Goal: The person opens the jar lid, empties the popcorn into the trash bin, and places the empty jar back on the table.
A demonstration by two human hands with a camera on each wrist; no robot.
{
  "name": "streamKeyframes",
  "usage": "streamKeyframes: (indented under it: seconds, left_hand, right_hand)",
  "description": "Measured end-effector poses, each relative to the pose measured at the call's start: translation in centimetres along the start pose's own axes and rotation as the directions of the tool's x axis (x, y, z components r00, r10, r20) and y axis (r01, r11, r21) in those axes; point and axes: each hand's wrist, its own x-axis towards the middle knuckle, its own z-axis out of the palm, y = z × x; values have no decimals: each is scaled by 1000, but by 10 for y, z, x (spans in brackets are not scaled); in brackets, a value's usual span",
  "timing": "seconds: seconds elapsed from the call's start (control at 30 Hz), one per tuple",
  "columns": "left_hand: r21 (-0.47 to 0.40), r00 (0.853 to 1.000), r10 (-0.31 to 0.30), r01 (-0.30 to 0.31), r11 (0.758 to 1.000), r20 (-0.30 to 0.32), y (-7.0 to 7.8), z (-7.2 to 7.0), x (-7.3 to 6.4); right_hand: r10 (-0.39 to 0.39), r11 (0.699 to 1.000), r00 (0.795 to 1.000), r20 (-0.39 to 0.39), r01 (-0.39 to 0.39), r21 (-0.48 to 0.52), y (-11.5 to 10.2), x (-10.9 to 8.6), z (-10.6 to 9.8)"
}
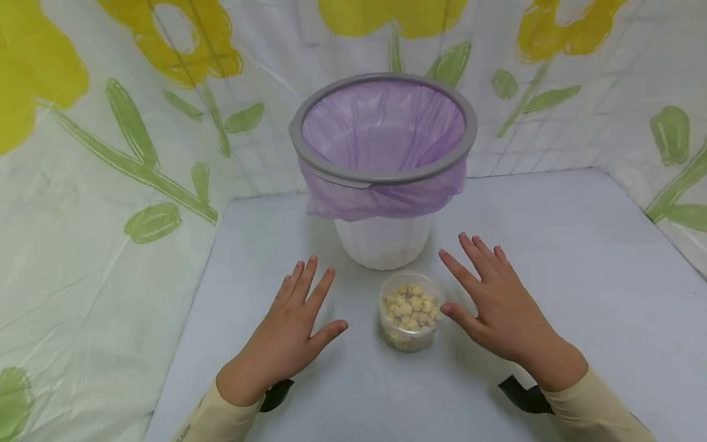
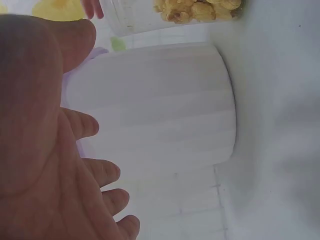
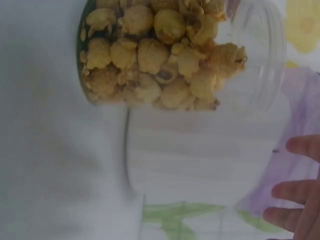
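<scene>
A clear round plastic tub (image 1: pixel 410 341) of popcorn (image 1: pixel 411 307) stands upright on the table between my two hands. To its left, my left hand (image 1: pixel 293 328) hovers with fingers spread and holds nothing. My right hand (image 1: pixel 499 310) is on the other side, also spread, its thumb very near the tub's rim; whether they touch I cannot tell. Behind the tub is a white trash bin (image 1: pixel 383 239) with a grey rim ring (image 1: pixel 386 178) and a purple bag (image 1: pixel 381 202) lining it. In the right wrist view the popcorn (image 3: pixel 150 55) shows through the tub's wall.
The pale table (image 1: pixel 580 264) extends to both sides of the bin. A white sheet with yellow flowers (image 1: pixel 182 37) and green leaves hangs behind and along the sides. Dark straps (image 1: pixel 525 396) show at both wrists, below cream sleeves (image 1: pixel 593 408).
</scene>
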Motion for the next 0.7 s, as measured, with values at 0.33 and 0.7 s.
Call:
streamKeyframes:
  seconds: [0.33,0.7]
  left_hand:
    - [-16,1000,-27,27,1000,11,-7,6,-1]
    - [-30,999,-21,21,999,25,-10,15,-3]
  right_hand:
    - [-125,991,990,61,121,59,-24,22,15]
    - [-208,978,964,169,200,60,-43,36,24]
